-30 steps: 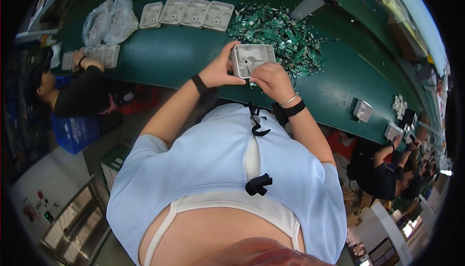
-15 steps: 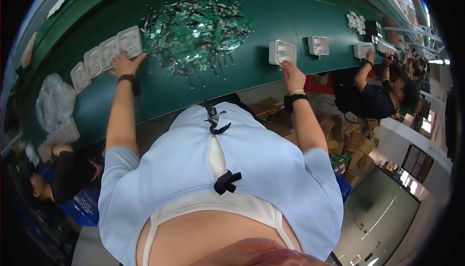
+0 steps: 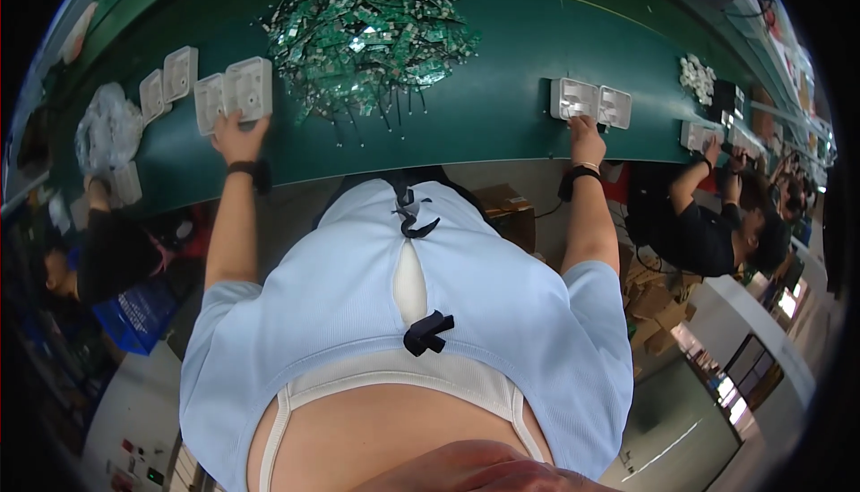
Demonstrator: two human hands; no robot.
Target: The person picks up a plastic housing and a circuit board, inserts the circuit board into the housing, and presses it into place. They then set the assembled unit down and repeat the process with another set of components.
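Note:
My left hand grips the lower edge of an open white plastic case, its fingers over the rim and its thumb at the corner. Against that case's left side stands a second white case. On the right, my right hand pinches the near edge of another white case, which has small parts inside. A similar case sits right beside it. Between my hands, farther back, lies a large heap of green circuit boards with dark wires trailing from its near side.
Two more white cases stand at the left, near a clear plastic bag. Small white parts are piled at the far right. Co-workers sit on both sides, one hand touching a case. Cardboard boxes are under the green table.
My left hand has drawn two cases rightward, away from the other two in the row. My right hand has moved its case right, up against the neighbouring one.

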